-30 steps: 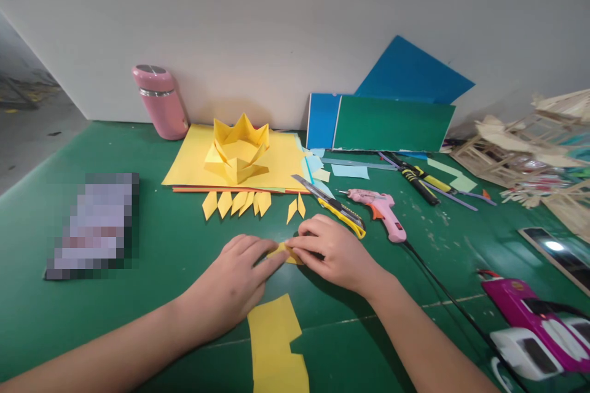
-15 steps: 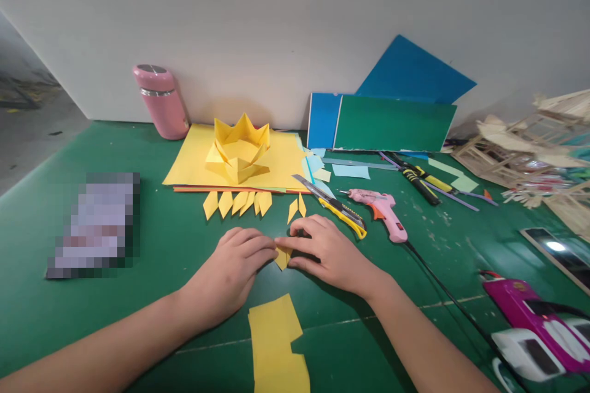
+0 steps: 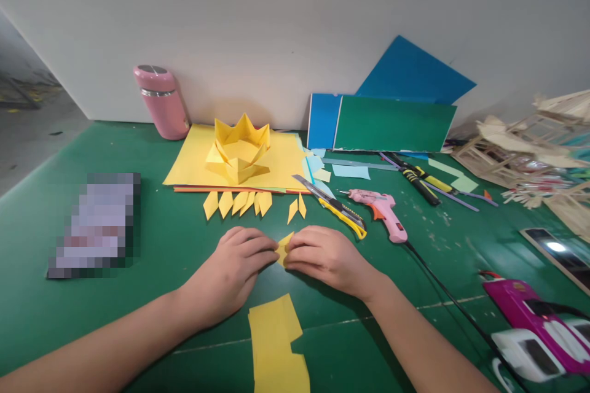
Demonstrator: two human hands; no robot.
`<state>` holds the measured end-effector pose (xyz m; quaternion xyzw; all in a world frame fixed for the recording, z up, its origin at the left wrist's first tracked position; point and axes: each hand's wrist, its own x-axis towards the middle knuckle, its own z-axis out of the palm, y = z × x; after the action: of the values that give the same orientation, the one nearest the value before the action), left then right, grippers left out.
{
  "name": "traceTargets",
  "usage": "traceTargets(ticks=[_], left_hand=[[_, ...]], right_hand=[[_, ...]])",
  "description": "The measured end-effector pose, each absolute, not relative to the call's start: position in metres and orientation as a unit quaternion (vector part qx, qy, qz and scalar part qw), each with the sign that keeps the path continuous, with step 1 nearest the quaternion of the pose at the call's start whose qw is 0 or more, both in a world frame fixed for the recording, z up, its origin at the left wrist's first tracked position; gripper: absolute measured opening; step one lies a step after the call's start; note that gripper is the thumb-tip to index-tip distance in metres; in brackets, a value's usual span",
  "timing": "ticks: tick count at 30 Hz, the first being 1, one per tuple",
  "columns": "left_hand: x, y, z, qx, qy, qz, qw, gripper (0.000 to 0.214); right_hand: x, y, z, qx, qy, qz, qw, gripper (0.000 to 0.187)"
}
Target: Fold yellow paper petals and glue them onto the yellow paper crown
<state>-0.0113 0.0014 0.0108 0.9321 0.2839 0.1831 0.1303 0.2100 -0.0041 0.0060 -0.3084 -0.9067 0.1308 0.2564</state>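
Between my hands, on the green table, is a small piece of yellow paper with a folded edge. My left hand is closed with its fingertips on the paper's left side. From the right, my right hand pinches the other side, partly covering it. Beyond them lie several small yellow folded paper diamonds, with two more paper diamonds just past my right hand. Nearer to me is a cut yellow paper sheet with a notch in its right edge.
A yellow folded paper crown shape sits on stacked coloured paper. To the right are a utility knife, a pink glue gun, pliers and a power strip. A pink flask stands back left.
My right hand's raised fingers have come down and closed around the right side of the yellow paper, whose upper tip now shows. My left hand has hardly moved.
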Motion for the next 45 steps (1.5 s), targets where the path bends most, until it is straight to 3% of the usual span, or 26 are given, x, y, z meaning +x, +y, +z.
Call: traceTargets(ticks=[15,45], left_hand=[[-0.012,0.001,0.010,0.941,0.258,0.174,0.131,0.038],[-0.008,-0.001,0.011,0.950,0.249,0.144,0.121,0.038]], right_hand=[[0.201,-0.005,0.004,-0.406,-0.838,0.220,0.291,0.012],[0.194,-0.008,0.003,-0.500,-0.781,0.257,0.273,0.015]])
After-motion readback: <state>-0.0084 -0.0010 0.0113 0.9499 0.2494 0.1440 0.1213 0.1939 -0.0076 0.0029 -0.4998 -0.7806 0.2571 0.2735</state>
